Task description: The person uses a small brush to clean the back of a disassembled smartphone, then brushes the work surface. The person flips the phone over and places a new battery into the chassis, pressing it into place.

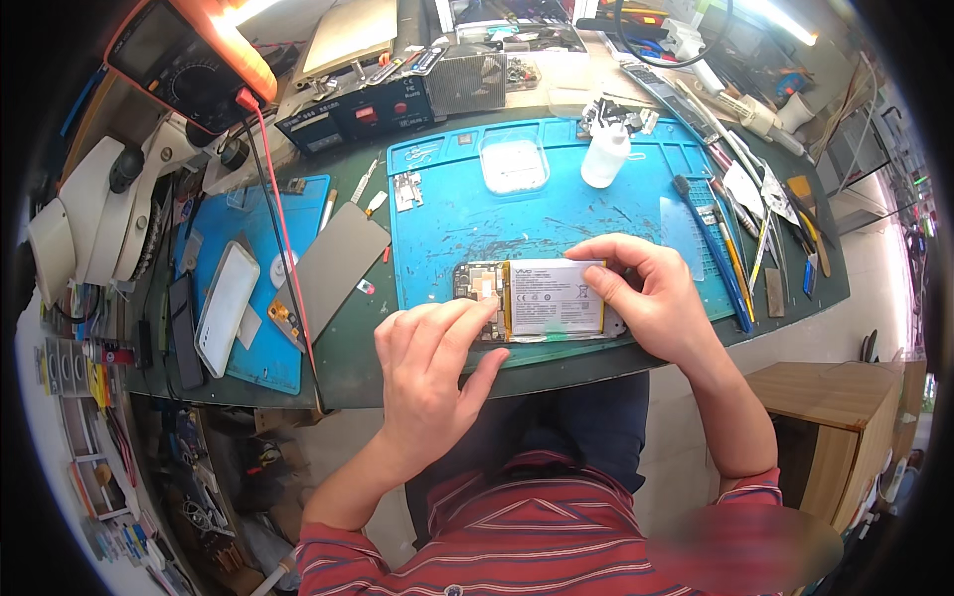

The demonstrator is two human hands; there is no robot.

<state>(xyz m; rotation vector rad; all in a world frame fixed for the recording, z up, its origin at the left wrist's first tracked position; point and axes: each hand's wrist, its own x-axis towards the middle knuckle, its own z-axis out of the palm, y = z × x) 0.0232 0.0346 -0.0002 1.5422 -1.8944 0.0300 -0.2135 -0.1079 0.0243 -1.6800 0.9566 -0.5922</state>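
An opened smartphone lies crosswise near the front edge of the blue work mat, its back cover off. Filling most of its body is a silver-white battery with printed text and yellowish edges. To the battery's left, the bare circuit board shows. My right hand grips the phone's right end, thumb over the battery's corner and forefinger along the far edge. Over the circuit board end, my left hand rests its fingertips, fingers stretched and thumb held apart; the fingers hide part of the board.
A white bottle and a clear tray stand farther back on the mat. Brushes and tweezers lie right. At left are a white phone-shaped case, a grey panel, a multimeter with hanging leads, and a microscope.
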